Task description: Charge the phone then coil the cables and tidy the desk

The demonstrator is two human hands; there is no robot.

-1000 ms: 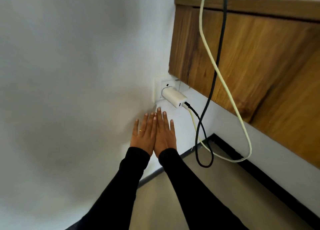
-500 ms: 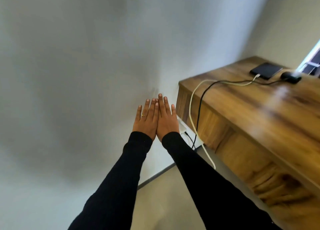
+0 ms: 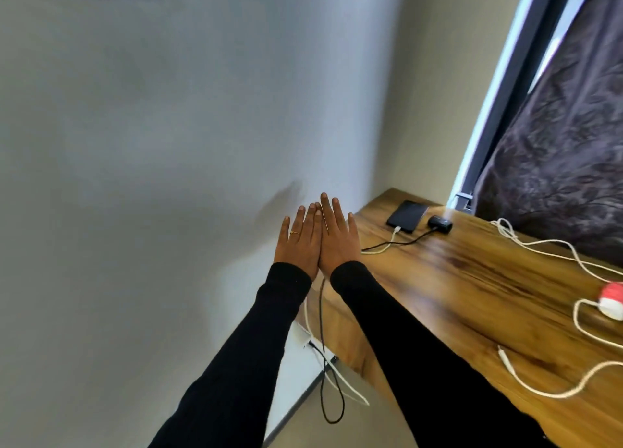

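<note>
In the head view, the left hand (image 3: pixel 298 242) and right hand (image 3: pixel 337 238) were spread flat, side by side and touching, holding nothing. The phone (image 3: pixel 407 215) lay at the worktop's (image 3: pixel 472 279) far corner, a white cable plugged in. A loose white cable (image 3: pixel 553 392) nearer by looked light and floppy, best gathered from its plug end.

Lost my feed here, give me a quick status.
Left hand and right hand flat, empty, side by side. Phone on desk, white cable plugged in. Loose cables uncoiled.
</note>
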